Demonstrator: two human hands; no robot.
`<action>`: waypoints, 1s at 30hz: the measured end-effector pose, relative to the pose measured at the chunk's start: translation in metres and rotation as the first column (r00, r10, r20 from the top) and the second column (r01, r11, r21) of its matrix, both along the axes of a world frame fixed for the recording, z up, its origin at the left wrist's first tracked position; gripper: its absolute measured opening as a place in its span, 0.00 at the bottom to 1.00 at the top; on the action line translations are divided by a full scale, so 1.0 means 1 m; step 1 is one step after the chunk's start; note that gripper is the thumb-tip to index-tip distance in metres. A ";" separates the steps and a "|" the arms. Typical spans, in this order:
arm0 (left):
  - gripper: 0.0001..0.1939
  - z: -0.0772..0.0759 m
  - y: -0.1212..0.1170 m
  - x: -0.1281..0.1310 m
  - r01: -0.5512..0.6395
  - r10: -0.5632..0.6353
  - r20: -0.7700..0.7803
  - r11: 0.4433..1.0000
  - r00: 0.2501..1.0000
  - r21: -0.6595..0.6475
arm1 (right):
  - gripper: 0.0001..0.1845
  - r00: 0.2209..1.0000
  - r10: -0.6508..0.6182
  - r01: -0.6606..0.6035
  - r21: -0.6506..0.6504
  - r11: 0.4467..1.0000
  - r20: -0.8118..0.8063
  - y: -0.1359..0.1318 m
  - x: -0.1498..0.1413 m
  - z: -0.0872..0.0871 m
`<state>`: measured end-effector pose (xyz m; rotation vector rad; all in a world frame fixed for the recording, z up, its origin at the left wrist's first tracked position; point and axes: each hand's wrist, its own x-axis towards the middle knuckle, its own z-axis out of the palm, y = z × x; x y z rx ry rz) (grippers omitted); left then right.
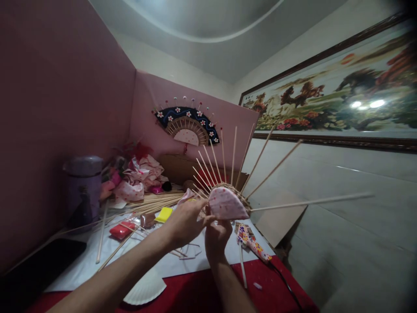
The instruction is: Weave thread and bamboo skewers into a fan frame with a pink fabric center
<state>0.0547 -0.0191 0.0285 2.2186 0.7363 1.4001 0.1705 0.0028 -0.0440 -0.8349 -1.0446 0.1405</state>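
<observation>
A handmade fan frame point(227, 204) is raised over the table, its half-round base covered in pale pink spotted cloth. Thin wooden sticks point(272, 167) radiate from a woven band around the curved edge. My left hand point(187, 221) pinches the left end of the base, fingers closed. Underneath, my right hand point(217, 234) grips the lower straight edge; its fingers are partly hidden behind the base. A flower-patterned hot glue gun point(252, 244) lies right of my right hand, its cord running off the front.
A finished dark fan point(189, 124) hangs on the pink panel. A purple flask point(83, 189), bundled cloth point(143, 174), loose sticks point(156, 201), a red packet point(122, 229), a yellow packet point(163, 214), a white shell-shaped piece point(146, 287) and a black phone point(48, 265) surround my arms.
</observation>
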 end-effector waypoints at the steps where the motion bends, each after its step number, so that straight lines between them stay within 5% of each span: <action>1: 0.05 0.001 0.003 -0.004 -0.005 0.006 0.019 1.000 1.000 -0.001 | 0.13 0.998 -0.029 0.028 -0.019 0.999 -0.056 0.001 0.001 0.002; 7: 0.14 -0.012 0.019 -0.020 -0.096 0.110 0.062 0.977 0.992 -0.188 | 0.15 0.962 -0.165 0.155 -0.063 0.986 -0.218 0.003 0.010 0.014; 12: 0.11 -0.031 0.010 -0.013 -0.232 0.166 -0.357 0.961 0.919 -0.151 | 0.20 0.865 0.023 -0.019 0.013 1.000 -0.502 0.013 0.018 0.016; 17: 0.10 -0.042 0.018 -0.005 -0.040 -0.113 -0.533 0.963 0.838 -0.267 | 0.19 0.746 0.130 -0.146 0.030 0.989 -0.653 0.008 0.020 0.028; 19: 0.17 -0.041 0.033 -0.003 -0.178 0.033 -0.576 0.964 0.817 -0.197 | 0.17 0.756 0.108 -0.110 0.038 0.993 -0.645 0.006 0.021 0.031; 22: 0.10 -0.038 0.062 0.005 -0.413 0.366 -0.573 0.909 0.733 0.054 | 0.16 0.756 0.107 -0.081 0.070 0.994 -0.646 0.006 0.022 0.033; 26: 0.26 -0.043 0.094 0.030 -0.305 0.394 -0.600 0.919 0.697 0.251 | 0.16 0.700 0.158 -0.104 0.119 0.987 -0.697 0.009 0.022 0.030; 30: 0.12 -0.048 0.109 0.044 -0.239 0.395 -0.639 0.917 0.660 0.320 | 0.15 0.698 0.165 -0.114 0.119 0.986 -0.697 0.009 0.022 0.029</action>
